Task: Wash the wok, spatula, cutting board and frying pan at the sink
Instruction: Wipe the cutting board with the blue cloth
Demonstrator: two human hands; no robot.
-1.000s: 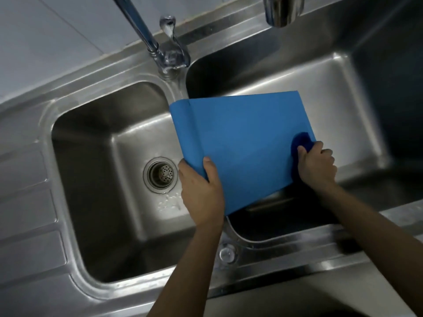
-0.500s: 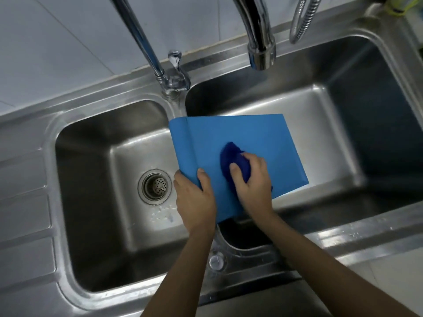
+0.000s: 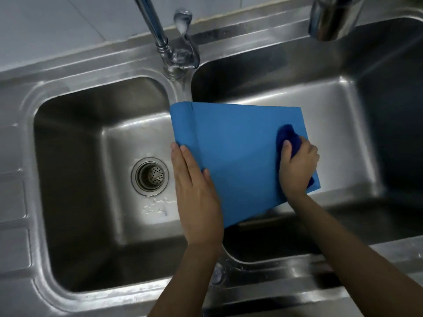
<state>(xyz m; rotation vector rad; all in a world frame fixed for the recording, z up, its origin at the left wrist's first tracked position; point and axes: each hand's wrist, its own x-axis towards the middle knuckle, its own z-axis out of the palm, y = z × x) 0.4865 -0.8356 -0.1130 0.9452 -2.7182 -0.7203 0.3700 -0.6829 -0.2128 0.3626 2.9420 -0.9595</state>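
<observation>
A blue cutting board (image 3: 235, 152) is held tilted over the divider between the two basins of a steel sink (image 3: 96, 65). My left hand (image 3: 195, 193) grips its near left edge, thumb on top and fingers along the side. My right hand (image 3: 297, 165) holds a dark blue sponge (image 3: 287, 136) and presses it against the board's right part. The wok, spatula and frying pan are out of view.
The left basin has a round drain strainer (image 3: 151, 176) with water drops near it. A tap (image 3: 174, 49) stands behind the divider, and a second spout (image 3: 329, 17) hangs over the right basin. The draining board (image 3: 13, 202) lies at the left.
My right hand has slid the sponge from the board's middle back to its right edge. My left hand's fingers have stretched out along the left edge.
</observation>
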